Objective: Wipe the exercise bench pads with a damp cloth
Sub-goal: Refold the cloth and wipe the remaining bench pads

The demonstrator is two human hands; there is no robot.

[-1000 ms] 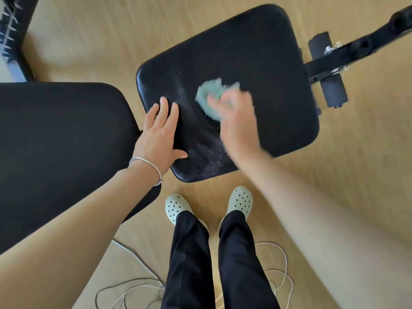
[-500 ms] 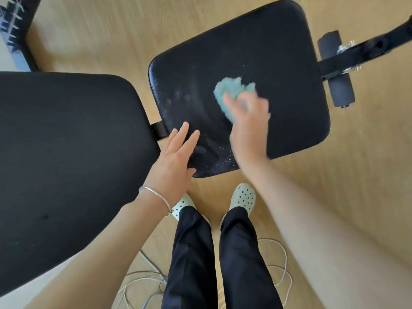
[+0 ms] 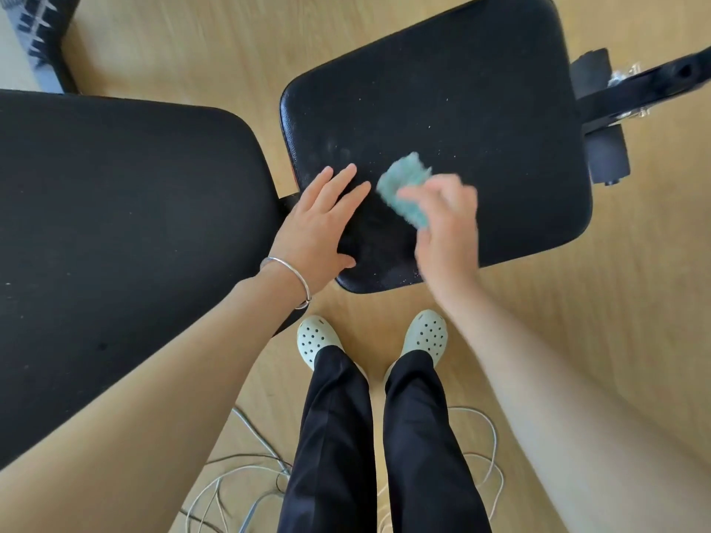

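One seat pad [image 3: 481,90], left hand [image 3: 315,228] flat on it, fingers straight, right hand [image 3: 446,228] gripping teal cloth [image 3: 404,186]

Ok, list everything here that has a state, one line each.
seat pad: pale smears and specks on it, left hand and cloth resting on it.
back pad: no hand on it, a few faint specks.
cloth: bunched up, gripped, against the seat pad.
left hand: fingers straight, flat on the seat pad.
right hand: fingers curled round the cloth, motion-blurred.
cables: loosely tangled on the floor.
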